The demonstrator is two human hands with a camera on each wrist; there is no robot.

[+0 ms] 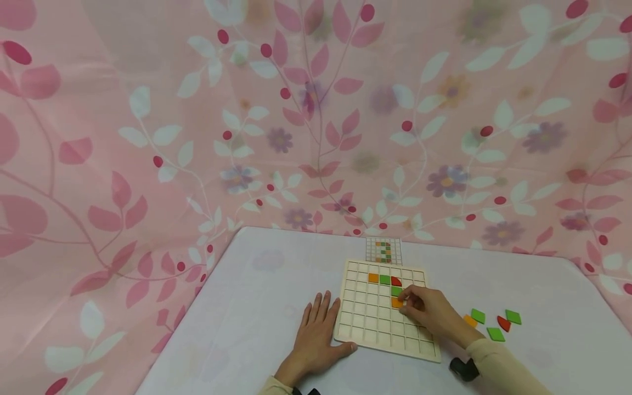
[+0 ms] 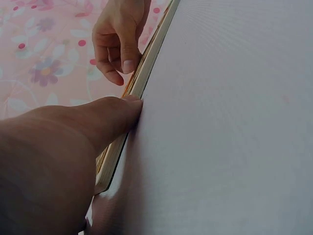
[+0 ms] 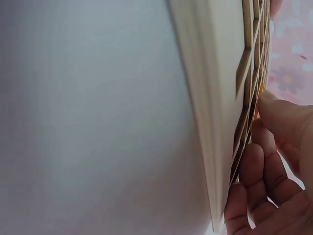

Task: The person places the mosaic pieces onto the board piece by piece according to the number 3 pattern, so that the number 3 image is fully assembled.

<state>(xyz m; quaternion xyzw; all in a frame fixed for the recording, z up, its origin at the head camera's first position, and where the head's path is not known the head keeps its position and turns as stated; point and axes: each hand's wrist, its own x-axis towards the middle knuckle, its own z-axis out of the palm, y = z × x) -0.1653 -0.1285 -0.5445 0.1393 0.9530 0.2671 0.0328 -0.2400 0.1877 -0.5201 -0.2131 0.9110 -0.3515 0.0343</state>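
Left hand (image 1: 318,334) spread flat on the table (image 1: 276,285), fingers along the board's left side, thumb against its near edge, likely steadying it. Right hand (image 1: 428,308) curled, thumb and fingertips at the right side of an orange tile (image 1: 395,303) in a board cell; cannot tell whether they pinch it or only touch. Directly above it on the board (image 1: 365,321) sits a green tile (image 1: 396,291), then a red quarter-round (image 1: 396,281) ending a top row with green (image 1: 384,280) and orange (image 1: 373,278). Step in hand reads as seating the orange tile. Beyond the far edge, a card (image 1: 383,251) shows a coloured pattern running lower than the board's tiles. Next move seems to call for squaring the tile, letting go, then a green from the loose tiles (image 1: 496,334) at right.
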